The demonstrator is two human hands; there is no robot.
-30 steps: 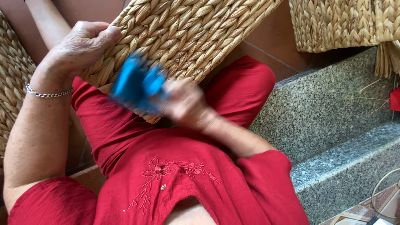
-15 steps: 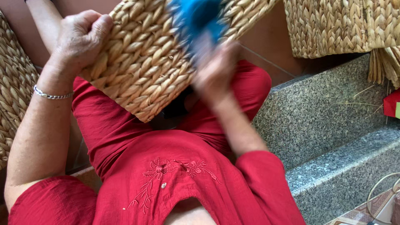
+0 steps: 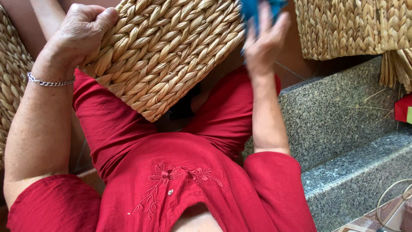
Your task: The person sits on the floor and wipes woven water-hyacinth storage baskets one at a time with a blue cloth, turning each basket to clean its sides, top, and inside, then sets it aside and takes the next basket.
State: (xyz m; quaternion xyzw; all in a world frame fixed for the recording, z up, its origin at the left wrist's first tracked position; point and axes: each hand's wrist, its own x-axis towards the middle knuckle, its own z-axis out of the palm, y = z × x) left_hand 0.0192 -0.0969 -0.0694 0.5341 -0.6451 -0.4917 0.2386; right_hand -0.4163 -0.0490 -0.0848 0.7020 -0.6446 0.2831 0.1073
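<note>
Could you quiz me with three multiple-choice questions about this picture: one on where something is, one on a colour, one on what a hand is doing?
1. Where does the woven basket rest?
A. on the person's lap
B. on the granite step
C. on a shelf

2. What colour is the tool in the right hand?
A. yellow
B. blue
C. white

3. What is the left hand doing?
A. hanging free
B. lying flat on the step
C. gripping the basket's edge

Answers: 1 A, it sits over the red-clothed legs; 2 B, the blurred blue tool shows above the fingers; 3 C, its fingers curl over the rim.

One head-worn camera looks steeply down, close over the person's lap, basket [image 3: 163,51] near, stone steps [image 3: 343,124] right.
</note>
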